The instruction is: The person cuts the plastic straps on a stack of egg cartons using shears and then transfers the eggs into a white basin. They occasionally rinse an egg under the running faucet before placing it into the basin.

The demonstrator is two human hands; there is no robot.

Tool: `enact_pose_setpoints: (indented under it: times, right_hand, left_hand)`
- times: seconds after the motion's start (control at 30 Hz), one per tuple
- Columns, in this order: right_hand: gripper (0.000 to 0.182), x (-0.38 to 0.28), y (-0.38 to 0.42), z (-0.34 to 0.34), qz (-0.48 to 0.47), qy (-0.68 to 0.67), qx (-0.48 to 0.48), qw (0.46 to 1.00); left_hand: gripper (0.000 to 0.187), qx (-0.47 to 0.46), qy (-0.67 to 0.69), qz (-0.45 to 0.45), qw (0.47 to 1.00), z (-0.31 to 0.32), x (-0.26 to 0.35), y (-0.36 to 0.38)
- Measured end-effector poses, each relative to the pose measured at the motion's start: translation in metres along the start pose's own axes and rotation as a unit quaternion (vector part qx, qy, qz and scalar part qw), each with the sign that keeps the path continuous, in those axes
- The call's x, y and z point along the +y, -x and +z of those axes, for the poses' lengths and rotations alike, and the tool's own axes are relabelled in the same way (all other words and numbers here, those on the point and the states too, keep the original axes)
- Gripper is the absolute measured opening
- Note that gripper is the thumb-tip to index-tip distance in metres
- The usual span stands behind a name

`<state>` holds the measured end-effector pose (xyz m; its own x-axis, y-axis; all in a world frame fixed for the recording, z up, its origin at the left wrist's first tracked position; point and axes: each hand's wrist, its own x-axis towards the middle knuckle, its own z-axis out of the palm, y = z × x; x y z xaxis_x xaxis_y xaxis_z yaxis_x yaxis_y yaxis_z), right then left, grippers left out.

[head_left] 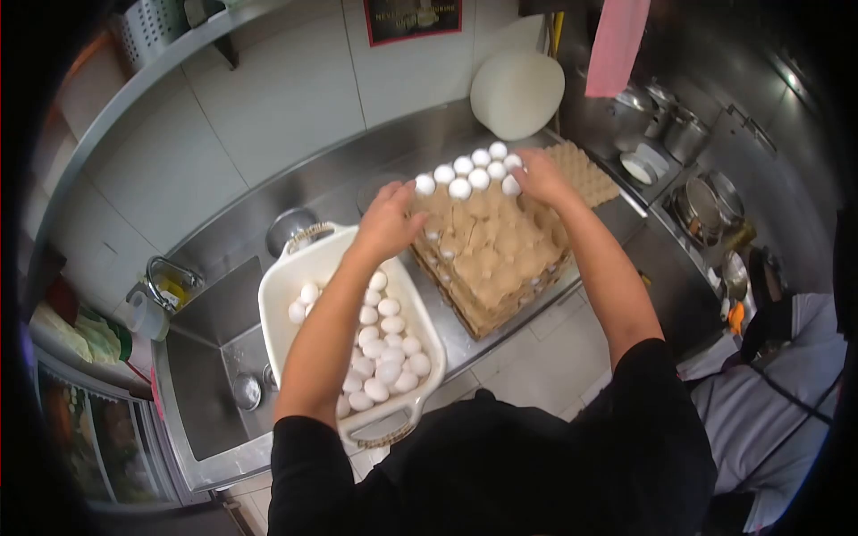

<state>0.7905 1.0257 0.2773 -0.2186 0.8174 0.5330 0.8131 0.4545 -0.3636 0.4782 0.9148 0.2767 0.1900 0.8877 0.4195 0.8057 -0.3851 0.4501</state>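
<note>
White eggs (pixel 459 188) stand in rows at the back of a stack of brown cardboard egg trays (pixel 487 255) on the steel counter. My left hand (pixel 391 220) is at the stack's left side, its fingers by the leftmost egg; whether it holds one I cannot tell. At the right end of the rows, my right hand (pixel 542 178) has its fingertips against the eggs there, and what they grip is partly hidden. Below my left forearm is a white handled basin (pixel 427 335) with many loose eggs (pixel 376 389) in it.
A steel sink (pixel 210 375) with a tap (pixel 170 277) lies at the left. Another egg tray (pixel 585 174) is behind the stack at the right. A white round board (pixel 517 94) leans on the wall. Pots (pixel 685 134) stand at the right, near another person's grey clothing (pixel 760 402).
</note>
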Motion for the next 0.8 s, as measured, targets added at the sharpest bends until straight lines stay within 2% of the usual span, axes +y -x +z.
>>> enact_pose_setpoints:
  times: [0.07,0.1,0.17,0.2,0.3,0.33,0.37,0.4,0.43,0.47,0.5,0.53,0.63,0.67,0.7,0.73,0.77,0.8]
  right_hand:
    - [0.041,0.024,-0.009,-0.009,0.021,0.044,-0.141,0.989]
    - [0.042,0.033,-0.009,-0.012,0.035,0.066,-0.212,0.974]
    - [0.037,0.03,-0.009,-0.024,0.039,0.026,-0.216,0.975]
    - [0.035,0.028,-0.009,-0.031,0.042,0.005,-0.221,0.974]
    - [0.035,0.041,-0.016,-0.029,0.034,-0.01,-0.205,0.978]
    - [0.032,0.051,-0.018,-0.024,0.085,-0.131,-0.161,0.975]
    - [0.03,0.062,-0.02,-0.021,0.135,-0.246,-0.114,0.953]
    - [0.029,0.072,-0.021,-0.017,0.183,-0.356,-0.065,0.914]
    - [0.029,0.073,-0.022,-0.021,0.235,-0.487,-0.045,0.84]
    - [0.028,0.069,-0.025,-0.033,0.28,-0.605,-0.025,0.745]
    - [0.028,0.066,-0.027,-0.039,0.32,-0.707,-0.005,0.63]
    - [0.024,0.071,-0.033,-0.034,0.325,-0.725,-0.016,0.607]
    - [0.022,0.053,-0.037,-0.036,0.268,-0.57,-0.183,0.754]
    - [0.024,0.04,-0.038,-0.034,0.237,-0.416,-0.251,0.842]
    - [0.024,0.036,-0.032,-0.03,0.093,-0.29,-0.233,0.924]
    - [0.024,0.034,-0.021,-0.024,-0.054,-0.152,-0.205,0.965]
    - [0.025,0.027,-0.015,-0.024,-0.197,-0.009,-0.166,0.966]
    - [0.036,0.023,-0.015,-0.025,-0.191,0.031,-0.222,0.956]
  left_hand:
    - [0.05,0.096,-0.091,0.038,0.99,0.041,-0.012,-0.04]
    - [0.047,0.033,-0.097,0.001,0.995,0.04,-0.007,-0.054]
    - [0.042,-0.097,-0.104,-0.077,0.987,0.039,0.003,-0.075]
    - [0.036,-0.083,-0.106,-0.081,0.988,0.042,-0.002,-0.08]
    - [0.038,-0.124,-0.117,-0.089,0.981,0.038,-0.011,-0.09]
    - [0.037,-0.107,-0.111,-0.108,0.982,0.032,-0.006,-0.089]
    - [0.035,-0.048,-0.031,-0.124,0.991,0.026,-0.011,-0.086]
    - [0.033,0.013,0.05,-0.139,0.989,0.018,-0.017,-0.082]
    - [0.032,0.076,0.13,-0.153,0.977,0.015,-0.018,-0.08]
    - [0.031,0.134,0.286,-0.201,0.927,0.012,-0.01,-0.08]
    - [0.03,0.19,0.431,-0.244,0.848,0.01,-0.003,-0.078]
    - [0.029,0.244,0.562,-0.277,0.74,0.007,0.006,-0.078]
    - [0.031,0.199,0.504,-0.336,0.77,0.021,0.038,-0.087]
    - [0.042,0.049,0.387,-0.341,0.855,0.022,0.05,-0.092]
    - [0.049,-0.045,0.206,-0.274,0.938,0.026,0.063,-0.094]
    - [0.058,-0.138,0.014,-0.193,0.971,0.028,0.081,-0.093]
    - [0.062,-0.171,-0.077,-0.169,0.968,0.035,0.09,-0.094]
    - [0.066,-0.204,-0.167,-0.142,0.954,0.041,0.098,-0.094]
